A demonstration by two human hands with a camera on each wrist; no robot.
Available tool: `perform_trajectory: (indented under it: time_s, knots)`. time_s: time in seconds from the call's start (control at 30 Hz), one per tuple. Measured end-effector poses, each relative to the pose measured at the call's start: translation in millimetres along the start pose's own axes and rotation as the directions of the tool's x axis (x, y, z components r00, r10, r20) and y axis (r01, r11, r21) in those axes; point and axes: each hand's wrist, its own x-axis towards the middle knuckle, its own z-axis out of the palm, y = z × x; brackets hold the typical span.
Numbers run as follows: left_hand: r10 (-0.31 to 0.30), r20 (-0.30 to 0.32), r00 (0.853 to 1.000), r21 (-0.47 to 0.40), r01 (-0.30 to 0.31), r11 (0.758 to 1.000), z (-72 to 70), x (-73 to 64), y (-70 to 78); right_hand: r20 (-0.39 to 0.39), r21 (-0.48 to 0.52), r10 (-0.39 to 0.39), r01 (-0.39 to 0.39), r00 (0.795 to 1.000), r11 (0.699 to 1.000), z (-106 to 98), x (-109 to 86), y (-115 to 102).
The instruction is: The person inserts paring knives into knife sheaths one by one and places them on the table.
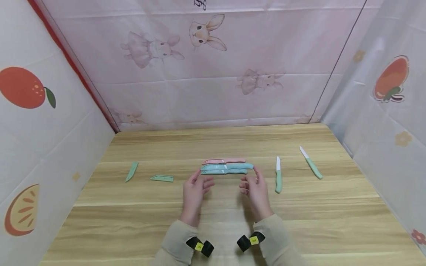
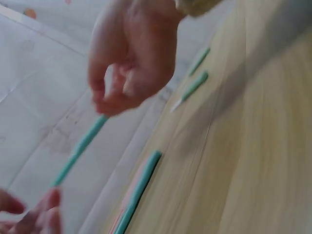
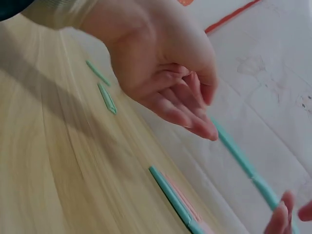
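Note:
A blue sheathed knife (image 1: 237,166) is raised off the table and spans the gap between both hands. At its sheath end, my left hand (image 1: 193,194) pinches it between thumb and fingers; my right hand (image 1: 257,192) pinches the handle end. In the left wrist view, the lifted knife (image 2: 80,151) slants well above the wood. Under and behind it lie a second blue sheathed knife (image 1: 237,171) and a pink sheathed knife (image 1: 234,160), side by side. The right wrist view shows this lying blue knife (image 3: 170,195) flat on the table.
Two green sheaths, one slanted (image 1: 132,171) and one level (image 1: 162,178), lie left on the wooden table (image 1: 133,221). On the right are two green-handled knives with bare white blades, one upright in view (image 1: 278,181) and one slanted (image 1: 314,168). Printed cloth walls surround the table.

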Motion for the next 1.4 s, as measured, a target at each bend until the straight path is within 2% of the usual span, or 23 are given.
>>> perform_trajectory:
  time_s: [0.1, 0.17, 0.27, 0.4, 0.53, 0.83, 0.93, 1.03, 1.17, 1.27, 1.4]
  knots:
    - [-0.06, 0.145, 0.988, 0.141, 0.039, 0.989, -6.3, 4.3, -1.7, 0.058, -0.047, 0.035, -0.032, 0.998, 0.998, -2.0, 4.6, 3.0]
    - [-0.106, 0.217, 0.97, 0.202, 0.061, 0.977, -10.3, 7.4, -4.4, 0.092, -0.093, 0.066, -0.057, 0.994, 0.994, -3.1, 7.1, 5.5]
    - [-0.18, 0.301, 0.936, 0.262, 0.101, 0.96, -14.8, 9.3, -5.1, 0.133, -0.153, 0.114, -0.093, 0.985, 0.984, -4.3, 10.3, 9.3]
    - [-0.26, 0.341, 0.903, 0.335, 0.142, 0.932, -19.9, 13.7, -9.9, 0.171, -0.204, 0.161, -0.125, 0.972, 0.971, -6.4, 13.6, 13.3]
    - [-0.287, 0.358, 0.889, 0.401, 0.131, 0.907, -23.2, 18.3, -17.9, 0.207, -0.243, 0.189, -0.137, 0.96, 0.96, -9.0, 15.1, 16.5]
    - [-0.276, 0.388, 0.879, 0.529, 0.032, 0.848, -22.1, 20.4, -22.4, 0.259, -0.313, 0.238, -0.152, 0.936, 0.937, -10.7, 14.9, 20.4]
    - [-0.263, 0.389, 0.883, 0.587, -0.018, 0.809, -23.0, 20.8, -21.1, 0.269, -0.328, 0.238, -0.144, 0.933, 0.934, -10.6, 16.1, 21.3]
    - [-0.252, 0.382, 0.889, 0.654, -0.068, 0.754, -23.4, 20.9, -18.4, 0.28, -0.344, 0.234, -0.13, 0.931, 0.93, -10.7, 17.6, 22.7]
    - [-0.253, 0.365, 0.896, 0.711, -0.093, 0.697, -23.2, 21.5, -16.3, 0.298, -0.355, 0.23, -0.117, 0.926, 0.928, -10.8, 18.7, 24.9]
    - [-0.253, 0.363, 0.897, 0.724, -0.1, 0.683, -23.2, 21.1, -15.9, 0.304, -0.356, 0.228, -0.112, 0.925, 0.928, -11.3, 18.4, 25.1]
    - [-0.25, 0.371, 0.895, 0.725, -0.11, 0.68, -24.9, 21.1, -15.8, 0.306, -0.362, 0.228, -0.108, 0.924, 0.926, -12.7, 17.7, 23.8]
